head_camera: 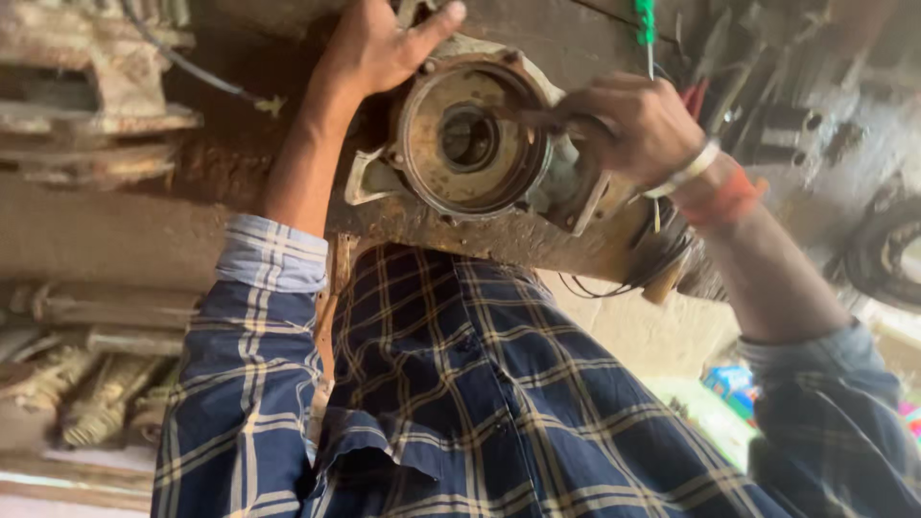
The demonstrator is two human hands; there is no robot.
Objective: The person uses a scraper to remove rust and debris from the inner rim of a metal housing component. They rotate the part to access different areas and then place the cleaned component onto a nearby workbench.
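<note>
Fingers of my right hand (628,125) are curled tight around a thin metal tool (537,117) whose tip crosses the rim of the round rusty housing (470,139) at about 3 o'clock; how far the tip goes in I cannot tell, since my knuckles cover the rest of it. Left hand (379,43) lies spread flat against the housing's upper edge at 11 o'clock, thumb pointing toward 1 o'clock, gripping nothing; its fingertips are cut off by the top of the view. That housing sits bolted on a rusty plate (518,240), with a dark hole at its centre whose depth I cannot see. My checked blue shirt (460,393) fills the lower half and hides whatever is below the plate. At 1 o'clock a green-handled tool (645,24) hangs, partly cut off. At 4 o'clock, blurred, sits a small blue and pink package (731,382), its markings unreadable. Black wires (633,278) trail under my right wrist.
</note>
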